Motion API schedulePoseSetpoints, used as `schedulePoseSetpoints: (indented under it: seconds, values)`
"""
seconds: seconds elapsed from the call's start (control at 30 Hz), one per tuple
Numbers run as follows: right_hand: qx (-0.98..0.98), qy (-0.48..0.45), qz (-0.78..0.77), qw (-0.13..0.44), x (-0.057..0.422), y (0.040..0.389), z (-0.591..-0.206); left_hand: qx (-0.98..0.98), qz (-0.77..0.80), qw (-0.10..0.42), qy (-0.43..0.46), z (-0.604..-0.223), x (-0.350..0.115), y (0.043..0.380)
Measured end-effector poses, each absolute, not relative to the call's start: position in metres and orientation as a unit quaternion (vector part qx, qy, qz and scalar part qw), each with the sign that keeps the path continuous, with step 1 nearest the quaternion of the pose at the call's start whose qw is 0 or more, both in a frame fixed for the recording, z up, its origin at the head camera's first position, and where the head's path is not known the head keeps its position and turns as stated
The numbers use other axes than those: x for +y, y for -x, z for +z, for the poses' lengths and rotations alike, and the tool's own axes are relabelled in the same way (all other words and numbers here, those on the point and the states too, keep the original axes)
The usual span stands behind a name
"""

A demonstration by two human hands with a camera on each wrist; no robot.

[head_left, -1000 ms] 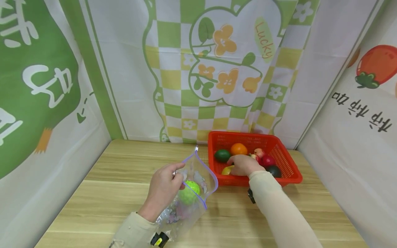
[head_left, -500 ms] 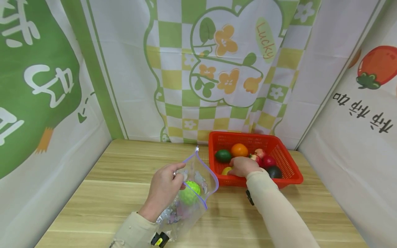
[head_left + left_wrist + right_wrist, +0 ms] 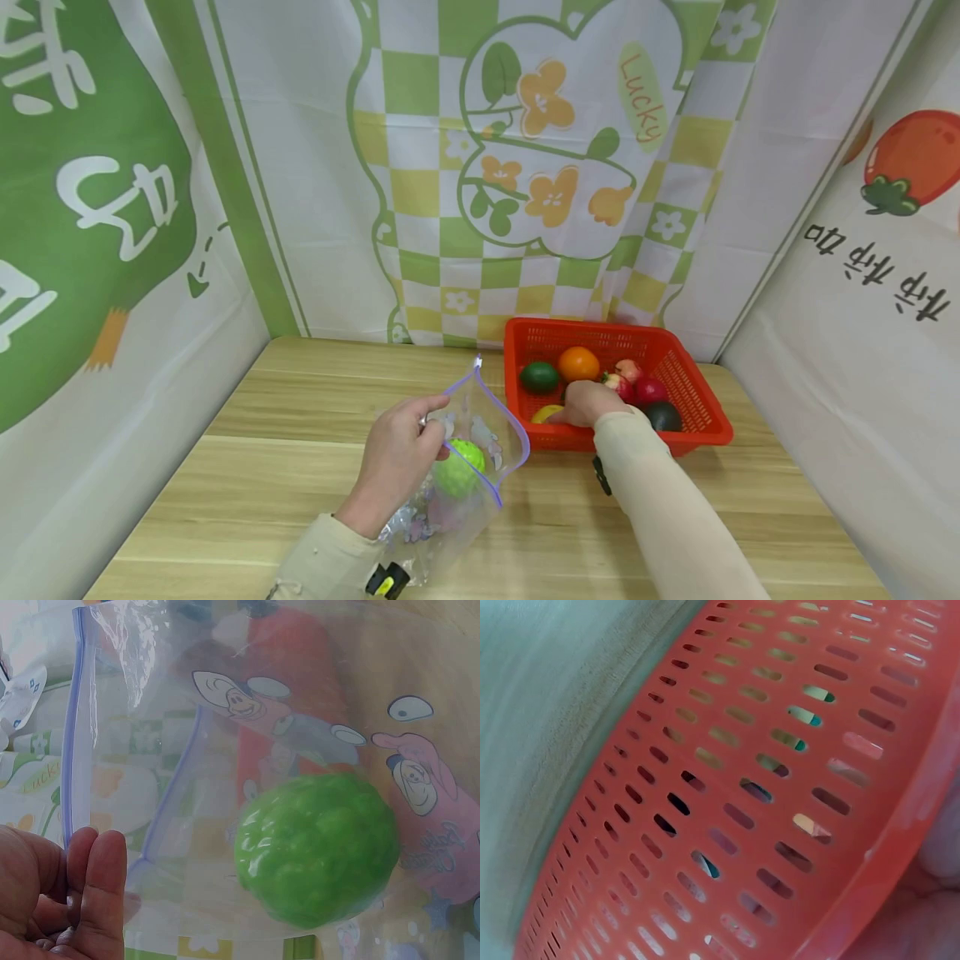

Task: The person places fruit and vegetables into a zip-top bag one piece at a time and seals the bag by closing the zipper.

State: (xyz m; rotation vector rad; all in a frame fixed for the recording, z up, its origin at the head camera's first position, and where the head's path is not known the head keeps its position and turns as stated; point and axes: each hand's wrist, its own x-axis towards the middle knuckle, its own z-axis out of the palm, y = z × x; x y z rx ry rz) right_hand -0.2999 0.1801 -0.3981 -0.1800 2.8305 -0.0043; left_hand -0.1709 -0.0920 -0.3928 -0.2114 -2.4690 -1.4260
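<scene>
My left hand (image 3: 401, 450) pinches the rim of a clear zip bag (image 3: 504, 408) with a purple seal, its mouth spread apart. In the left wrist view the thumb and fingers meet at the seal. Inside the bag sits a bumpy bright-green fruit (image 3: 319, 851), round in shape. My right hand (image 3: 592, 404) reaches down into a red plastic basket (image 3: 697, 400), its thumb beside a yellow fruit (image 3: 546, 413). The fingertips are hidden beneath the hand, and the basket wall blocks most of the right wrist view, so any hold there is unseen.
Around the right hand in the basket lie a dark green fruit (image 3: 539, 377), an orange (image 3: 578, 364), several reddish fruits (image 3: 649, 390) and a blackish-green fruit (image 3: 663, 416). The basket stands at the back right of the wooden table (image 3: 247, 467), near the cloth backdrop (image 3: 525, 287).
The right hand has shifted slightly within the basket, its fingers going lower and its thumb coming over by the yellow fruit. The left hand and bag stay nearly still.
</scene>
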Motion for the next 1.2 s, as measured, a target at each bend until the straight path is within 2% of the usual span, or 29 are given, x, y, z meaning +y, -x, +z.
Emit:
schedulePoseSetpoints:
  seconds: [0.63,1.2]
  values:
    - [0.977,0.087,-0.02,0.194,0.1817,0.303,-0.3996,-0.856,-0.492,0.141,0.073,-0.3919,-0.0917,0.1708]
    - [0.976,0.103,-0.045,0.189,0.1816,0.307,-0.404,-0.857,-0.489,0.142,0.077,-0.3914,-0.0916,0.1707]
